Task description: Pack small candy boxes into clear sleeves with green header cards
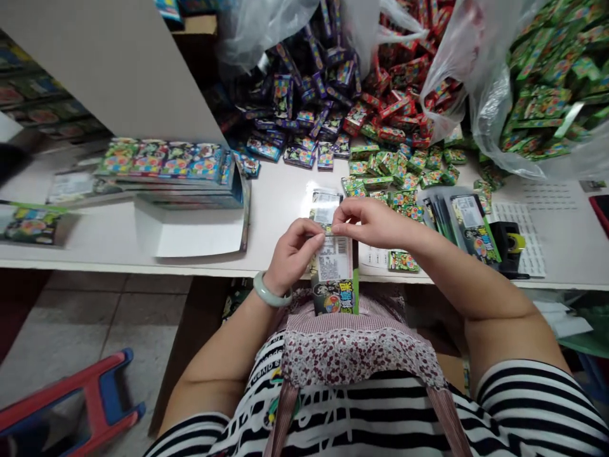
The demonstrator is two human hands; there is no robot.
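A flat printed packet [334, 260], black and green with a white text panel and a barcode, lies at the table's front edge, its lower end reaching over the edge towards my apron. My left hand [299, 247] is closed in a pinch at the packet's left side, a pale bangle on its wrist. Coming from the right, my right hand [368, 222] also pinches at the packet's upper part, fingertips close to the left thumb. Whether the fingertips hold anything small besides the packet is hidden. Just right of it lies a small green box [403, 261].
Small boxes are heaped behind: purple [304, 114], red [394, 108] and green [385, 165], with clear plastic bags [495, 108]. Several similar packets [473, 228] and a tape dispenser [507, 244] stand right. Left is an open carton [200, 231] of boxes; a stool [90, 400] stands below.
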